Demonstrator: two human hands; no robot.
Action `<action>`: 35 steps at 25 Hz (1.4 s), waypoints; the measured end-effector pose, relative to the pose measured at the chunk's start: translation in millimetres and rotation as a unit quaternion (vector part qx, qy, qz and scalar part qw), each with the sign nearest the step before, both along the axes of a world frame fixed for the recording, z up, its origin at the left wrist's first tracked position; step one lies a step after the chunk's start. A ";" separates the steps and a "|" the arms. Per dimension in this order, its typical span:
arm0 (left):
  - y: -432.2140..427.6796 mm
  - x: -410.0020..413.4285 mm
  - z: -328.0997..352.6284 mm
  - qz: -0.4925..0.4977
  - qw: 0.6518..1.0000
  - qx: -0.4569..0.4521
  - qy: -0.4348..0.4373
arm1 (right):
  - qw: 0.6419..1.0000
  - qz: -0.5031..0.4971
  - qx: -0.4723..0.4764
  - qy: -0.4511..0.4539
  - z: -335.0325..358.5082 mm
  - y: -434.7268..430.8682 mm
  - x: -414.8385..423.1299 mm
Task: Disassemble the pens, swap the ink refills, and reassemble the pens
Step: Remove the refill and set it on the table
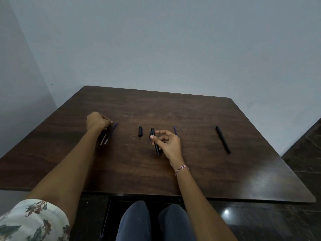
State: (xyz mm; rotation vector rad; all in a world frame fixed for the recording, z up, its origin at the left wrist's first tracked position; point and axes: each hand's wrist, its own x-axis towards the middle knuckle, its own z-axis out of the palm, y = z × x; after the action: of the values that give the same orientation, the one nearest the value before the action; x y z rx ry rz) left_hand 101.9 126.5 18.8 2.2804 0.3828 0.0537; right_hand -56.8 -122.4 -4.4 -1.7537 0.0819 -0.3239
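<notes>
Step in hand: mid-swap. One pen is already apart and the refills are out; nothing is reassembled yet.

Right hand [166, 142] holds the black barrel [155, 143]: thumb on its near side, fingers curled behind it, forefinger loosely extended over the top. The barrel stands tilted, its low end at or just above the worktop [191, 171]; contact is unclear.

Left hand [97, 121] is bunched, with fingers curled over the far ends of two thin rods. These are a purple refill [111, 132] just right of the knuckles and a pale refill [102, 140] poking out toward the body from under the hand. Can't tell whether it's actually pinching either one or just resting on them.

- Short black cap [140, 131] lies between the two hands, nearer the right one and apart from the barrel.
- Second purple refill [175, 129] lies just beyond the right hand's knuckles, partly hidden by them.
- Whole pen [223, 140] lies well to the right of the right hand, untouched and apparently still assembled.

Next move, my guess: bring a refill from the left hand across to the barrel's open end and thread it in. That needs a clean pinch near the refill tip, the barrel steadied and its mouth turned toward the left hand, and the two lined up along one axis. The refills are thin and likely to roll or flex, so the grip should be light. After that the cap goes on, and then the pen at far right needs opening.
</notes>
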 end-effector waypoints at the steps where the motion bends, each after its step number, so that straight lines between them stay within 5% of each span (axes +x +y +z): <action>1: -4.1 -2.9 3.3 0.012 1.000 -0.005 -0.024 | 1.000 -0.001 -0.002 0.002 -0.3 -0.2 0.3; 6: -52.4 -41.7 10.1 -0.010 0.961 -0.238 -0.139 | 1.000 -0.005 0.012 -0.005 -1.8 -0.7 0.6; 10: -95.3 -77.9 -9.4 -0.095 0.922 -0.336 -0.165 | 0.998 -0.004 0.061 -0.021 -2.3 0.5 -0.1; 19: -123.6 -114.2 -25.4 -0.176 0.877 -0.414 -0.166 | 0.995 -0.025 0.039 -0.090 -4.3 0.9 1.7; 27: -120.1 -117.5 -23.7 -0.224 0.874 -0.407 -0.145 | 0.997 -0.033 -0.009 -0.076 -1.5 2.5 -3.6; 35: -124.7 -116.9 -21.3 -0.188 0.889 -0.396 -0.136 | 0.940 -0.200 -0.276 -0.017 25.9 -19.1 9.8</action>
State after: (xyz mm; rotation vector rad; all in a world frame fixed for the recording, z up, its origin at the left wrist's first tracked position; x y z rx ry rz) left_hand -15.0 1.8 -2.6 1.4661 -0.1789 0.0118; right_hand -47.1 -141.5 21.5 -2.2851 0.3529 -0.7279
